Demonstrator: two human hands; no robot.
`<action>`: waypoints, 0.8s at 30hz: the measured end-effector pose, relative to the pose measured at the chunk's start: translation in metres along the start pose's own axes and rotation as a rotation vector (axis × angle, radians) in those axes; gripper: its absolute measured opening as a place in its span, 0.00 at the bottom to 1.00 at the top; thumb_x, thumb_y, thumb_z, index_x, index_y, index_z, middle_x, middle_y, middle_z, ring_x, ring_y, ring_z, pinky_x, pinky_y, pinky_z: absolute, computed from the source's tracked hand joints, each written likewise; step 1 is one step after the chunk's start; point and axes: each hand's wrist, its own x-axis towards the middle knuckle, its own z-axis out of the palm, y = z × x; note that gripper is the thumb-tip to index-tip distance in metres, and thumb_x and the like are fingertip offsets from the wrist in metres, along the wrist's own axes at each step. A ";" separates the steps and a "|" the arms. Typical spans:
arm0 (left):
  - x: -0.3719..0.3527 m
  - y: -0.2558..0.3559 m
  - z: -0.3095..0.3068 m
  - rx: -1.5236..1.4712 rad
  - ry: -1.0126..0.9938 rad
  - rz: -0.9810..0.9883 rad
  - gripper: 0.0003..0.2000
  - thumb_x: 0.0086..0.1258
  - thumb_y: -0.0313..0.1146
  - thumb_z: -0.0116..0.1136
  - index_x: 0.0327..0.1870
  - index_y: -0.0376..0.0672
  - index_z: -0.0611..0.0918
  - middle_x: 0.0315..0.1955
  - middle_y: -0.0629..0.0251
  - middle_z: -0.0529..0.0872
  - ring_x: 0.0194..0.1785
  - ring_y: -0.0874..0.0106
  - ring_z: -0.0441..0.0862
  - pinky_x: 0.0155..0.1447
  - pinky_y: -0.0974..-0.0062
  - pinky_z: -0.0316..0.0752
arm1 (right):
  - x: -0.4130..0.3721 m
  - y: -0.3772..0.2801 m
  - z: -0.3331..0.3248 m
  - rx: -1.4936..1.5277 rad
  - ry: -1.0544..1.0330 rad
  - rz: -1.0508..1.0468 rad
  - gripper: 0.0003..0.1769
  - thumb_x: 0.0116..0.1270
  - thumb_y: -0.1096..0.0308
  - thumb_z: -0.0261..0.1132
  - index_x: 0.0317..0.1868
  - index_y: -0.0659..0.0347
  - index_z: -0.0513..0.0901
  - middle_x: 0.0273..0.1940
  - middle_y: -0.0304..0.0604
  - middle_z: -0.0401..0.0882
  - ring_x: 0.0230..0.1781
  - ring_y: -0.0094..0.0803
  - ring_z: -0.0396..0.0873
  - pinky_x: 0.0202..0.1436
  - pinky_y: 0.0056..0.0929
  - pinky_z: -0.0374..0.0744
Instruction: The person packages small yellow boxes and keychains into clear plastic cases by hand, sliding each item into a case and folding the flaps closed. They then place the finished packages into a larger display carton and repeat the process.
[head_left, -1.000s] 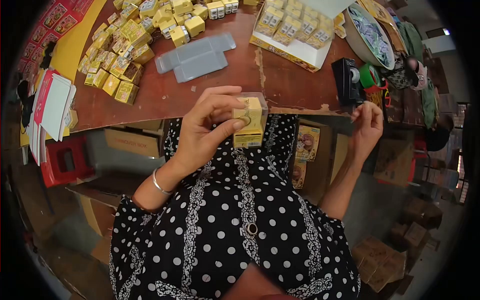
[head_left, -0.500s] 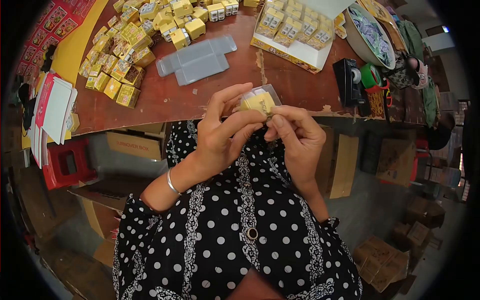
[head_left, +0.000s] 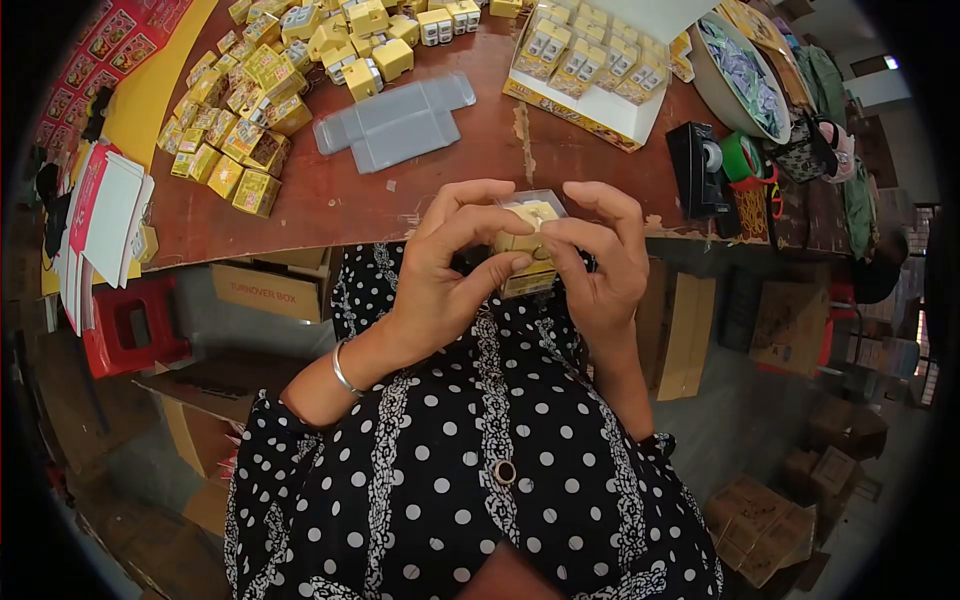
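At the table's front edge, my two hands are at a small clear plastic box [head_left: 543, 207] with a yellow block-like item [head_left: 514, 243] inside. The fingers and thumb of my left hand [head_left: 430, 275] grip the box from the left. My right hand [head_left: 605, 255] is closed at its right side, index finger and thumb by the open top, the other fingers raised. A yellow printed band shows along the box's lower part. Beyond my hands lies a flattened clear plastic box [head_left: 390, 125] on the red-brown table [head_left: 330, 200].
Small yellow boxes [head_left: 235, 150] and yellow items [head_left: 375, 60] are heaped at the back left. An open display carton [head_left: 620, 125] holds filled boxes. A black tape dispenser [head_left: 695, 165], green tape [head_left: 738, 155] and a basin of packets [head_left: 720, 90] stand right. A red stool [head_left: 135, 325] is below left.
The box has tipped, so its lower yellow printed part now shows below my fingers. My right hand has risen from the box's lower edge to near its top, its upper fingers lifting away.
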 end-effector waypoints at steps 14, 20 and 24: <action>0.009 -0.003 -0.012 -0.206 0.025 -0.173 0.34 0.65 0.21 0.69 0.73 0.43 0.70 0.56 0.64 0.74 0.59 0.73 0.79 0.63 0.72 0.80 | -0.026 0.016 -0.002 0.840 -0.215 0.726 0.46 0.62 0.71 0.74 0.78 0.61 0.59 0.58 0.46 0.76 0.58 0.32 0.78 0.64 0.29 0.75; 0.012 0.008 -0.019 0.057 -0.285 -0.243 0.27 0.65 0.28 0.71 0.67 0.40 0.79 0.49 0.68 0.78 0.51 0.75 0.82 0.60 0.73 0.78 | -0.013 0.005 -0.024 0.676 -0.302 0.714 0.39 0.59 0.73 0.76 0.69 0.62 0.67 0.56 0.42 0.79 0.58 0.28 0.78 0.64 0.30 0.75; 0.004 0.002 -0.023 0.007 -0.318 -0.394 0.27 0.62 0.27 0.74 0.65 0.40 0.80 0.49 0.68 0.79 0.52 0.75 0.82 0.58 0.74 0.80 | -0.011 0.006 -0.046 0.645 -0.350 0.735 0.37 0.61 0.70 0.77 0.68 0.62 0.71 0.61 0.41 0.79 0.61 0.27 0.77 0.64 0.30 0.76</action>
